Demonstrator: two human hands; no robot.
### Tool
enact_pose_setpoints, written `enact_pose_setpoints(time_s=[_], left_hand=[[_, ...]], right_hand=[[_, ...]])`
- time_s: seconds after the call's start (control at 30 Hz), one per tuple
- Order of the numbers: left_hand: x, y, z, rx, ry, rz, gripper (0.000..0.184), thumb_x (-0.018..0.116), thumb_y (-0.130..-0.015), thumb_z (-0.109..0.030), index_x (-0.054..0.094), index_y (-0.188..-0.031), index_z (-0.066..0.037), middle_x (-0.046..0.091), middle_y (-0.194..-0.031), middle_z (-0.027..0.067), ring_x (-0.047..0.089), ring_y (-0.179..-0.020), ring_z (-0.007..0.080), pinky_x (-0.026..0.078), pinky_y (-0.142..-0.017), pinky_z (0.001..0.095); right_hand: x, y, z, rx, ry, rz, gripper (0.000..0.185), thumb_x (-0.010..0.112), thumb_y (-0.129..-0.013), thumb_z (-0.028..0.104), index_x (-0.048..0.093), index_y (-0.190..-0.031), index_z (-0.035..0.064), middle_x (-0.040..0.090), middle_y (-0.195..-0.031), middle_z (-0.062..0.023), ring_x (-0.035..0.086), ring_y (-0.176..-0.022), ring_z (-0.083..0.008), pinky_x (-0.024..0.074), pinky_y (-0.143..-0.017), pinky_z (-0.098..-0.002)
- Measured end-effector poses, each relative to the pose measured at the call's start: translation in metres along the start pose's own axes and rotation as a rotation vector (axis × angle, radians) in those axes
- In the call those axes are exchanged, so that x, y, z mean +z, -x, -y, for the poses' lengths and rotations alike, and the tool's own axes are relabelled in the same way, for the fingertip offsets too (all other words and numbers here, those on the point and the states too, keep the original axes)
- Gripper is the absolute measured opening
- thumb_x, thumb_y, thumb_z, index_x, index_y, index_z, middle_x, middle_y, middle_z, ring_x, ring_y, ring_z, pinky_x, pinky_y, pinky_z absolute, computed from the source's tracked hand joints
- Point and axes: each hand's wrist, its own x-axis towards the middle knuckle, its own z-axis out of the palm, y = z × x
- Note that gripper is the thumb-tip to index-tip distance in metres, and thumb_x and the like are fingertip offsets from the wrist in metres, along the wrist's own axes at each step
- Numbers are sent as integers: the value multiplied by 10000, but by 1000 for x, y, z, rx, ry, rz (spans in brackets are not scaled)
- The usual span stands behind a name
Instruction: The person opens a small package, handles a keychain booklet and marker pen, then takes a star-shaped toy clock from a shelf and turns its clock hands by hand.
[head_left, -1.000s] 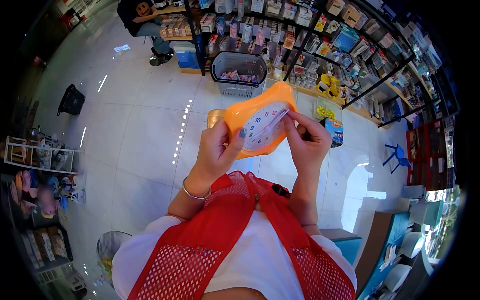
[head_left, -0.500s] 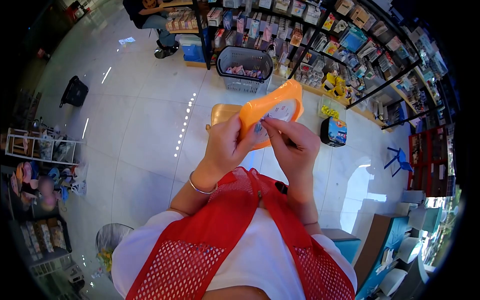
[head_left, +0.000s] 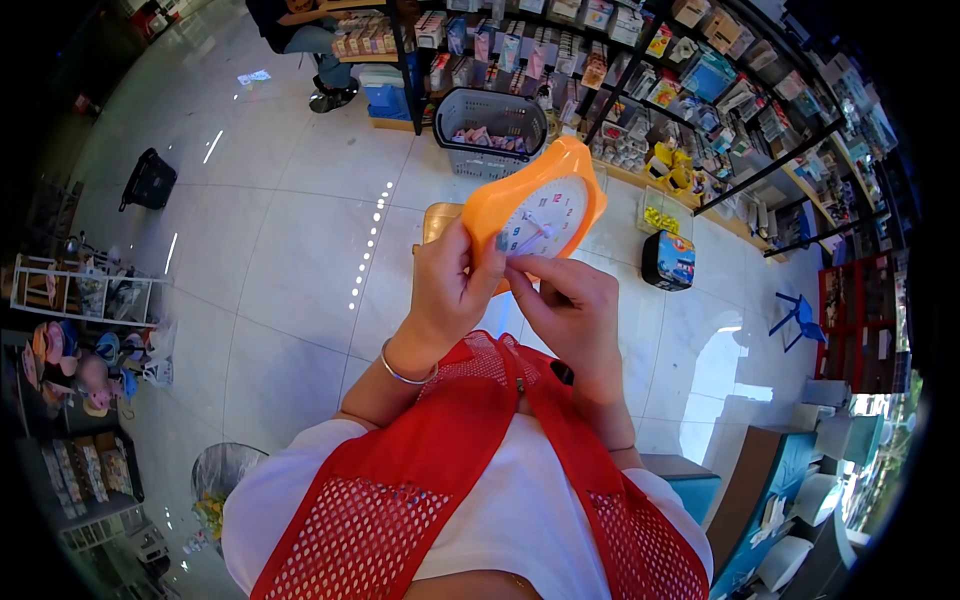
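Note:
An orange-framed clock (head_left: 487, 204) with a white numbered face is held up in front of my chest, its face turned to the right. My left hand (head_left: 447, 286) grips its left lower edge, the thumb lying on the rim beside the face. At the lower edge of the face, the pinched fingertips of my right hand (head_left: 572, 308) touch the clock close to my left thumb. Whatever may be between those fingertips is too small to make out. Light-coloured clock hands show near the centre of the face.
Beyond the clock stands a grey basket (head_left: 490, 158) of small packages. Stocked shelves (head_left: 625, 75) run along the back and right. A gold stool (head_left: 440, 222) is partly behind the clock. A dark printed box (head_left: 668, 261) sits on the floor. A person (head_left: 318, 40) sits at the upper left.
My right hand has moved down from the top of the clock face, past its middle, to the lower edge. The face is turned more into view than half a second ago. My left hand keeps its hold.

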Motion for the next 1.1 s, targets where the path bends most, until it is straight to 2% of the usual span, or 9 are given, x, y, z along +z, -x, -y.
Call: enact_pose_setpoints(time_s=[0.07, 0.27, 0.4, 0.5, 0.97, 1.1], left_hand=[[-2, 3, 4, -12, 2, -8, 199, 541, -889, -162, 536, -936, 32, 557, -638, 67, 519, -516, 80, 391, -467, 216], [-3, 0, -3, -2, 129, -58, 216, 500, -918, -160, 506, -991, 43, 581, -755, 50, 529, -617, 39, 412, -522, 187], [-2, -1, -9, -16, 183, -71, 226, 493, -924, -165, 497, -1009, 45, 584, -794, 52, 541, -679, 41, 426, -562, 185], [-6, 0, -10, -20, 184, 16, 282, 449, -948, -205, 480, -1097, 32, 583, -962, 64, 546, -831, 59, 441, -711, 188], [-9, 0, -8, -77, 231, 7, 289, 443, -951, -216, 479, -1112, 21, 579, -973, 52, 537, -841, 56, 433, -729, 194], [-10, -2, -7, -117, 270, 22, 291, 446, -950, -217, 487, -1116, 18, 580, -976, 46, 534, -842, 53, 430, -728, 192]], right_hand=[[0, 4, -1, 58, -6, 39, 126, 689, -709, 26, 673, -829, 63, 557, -573, -47, 468, -424, -139, 363, -421, -251], [0, 8, -5, 158, -46, -61, 139, 698, -696, 26, 674, -832, 43, 526, -553, -47, 417, -415, -114, 333, -415, -245], [-2, 7, -4, 126, 5, -125, 133, 696, -699, 22, 673, -830, 36, 517, -548, -49, 405, -421, -105, 326, -416, -242], [-5, 7, -4, 117, 46, -154, 120, 691, -707, 18, 674, -825, 35, 512, -544, -46, 402, -420, -106, 324, -415, -241], [-6, -4, -16, 51, 150, -361, 125, 709, -713, 24, 677, -835, 23, 472, -518, -44, 399, -424, -108, 309, -412, -242], [-6, -9, -20, 58, 91, -403, 137, 705, -715, 8, 683, -849, 24, 480, -521, -45, 410, -435, -104, 318, -421, -236]])
